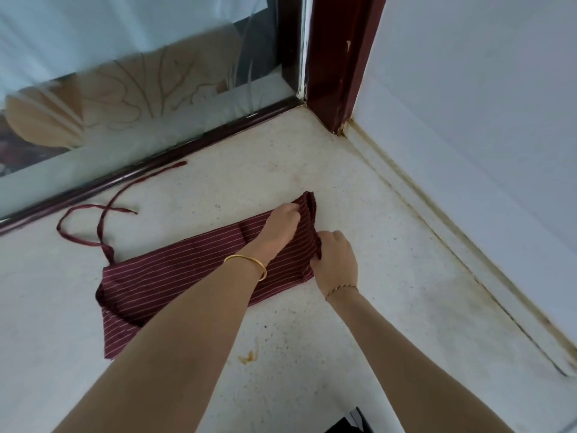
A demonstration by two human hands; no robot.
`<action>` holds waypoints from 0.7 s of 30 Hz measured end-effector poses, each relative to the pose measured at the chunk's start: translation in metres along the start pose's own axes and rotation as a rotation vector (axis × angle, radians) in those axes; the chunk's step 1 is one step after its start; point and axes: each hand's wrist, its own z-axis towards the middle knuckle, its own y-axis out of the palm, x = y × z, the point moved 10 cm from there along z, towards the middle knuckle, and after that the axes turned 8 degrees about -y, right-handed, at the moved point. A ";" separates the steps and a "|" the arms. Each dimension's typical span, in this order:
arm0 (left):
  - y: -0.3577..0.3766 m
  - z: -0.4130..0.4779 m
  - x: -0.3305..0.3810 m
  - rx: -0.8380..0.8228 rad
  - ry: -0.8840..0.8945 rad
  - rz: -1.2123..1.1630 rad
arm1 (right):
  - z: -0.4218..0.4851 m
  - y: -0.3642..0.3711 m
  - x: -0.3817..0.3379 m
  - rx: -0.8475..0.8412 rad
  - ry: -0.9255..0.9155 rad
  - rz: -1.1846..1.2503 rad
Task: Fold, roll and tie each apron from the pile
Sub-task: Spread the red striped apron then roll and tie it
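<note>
Starting the roll at the right end

My left hand (pixel 282 220) and right hand (pixel 334 260) both pinched the folded apron (pixel 187 276)'s right end; its long axis ran leftward.

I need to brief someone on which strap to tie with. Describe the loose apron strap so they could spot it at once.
Start at the dark wooden frame under the glass panel, far left. On the speckled floor just before it lies the strap, a thin plain maroon cord looping and crossing itself. It runs to the left corner of the striped apron, away from both hands.
</note>
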 end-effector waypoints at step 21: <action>-0.050 -0.004 0.002 0.482 0.141 0.632 | -0.031 0.043 -0.036 -0.212 -0.371 -0.178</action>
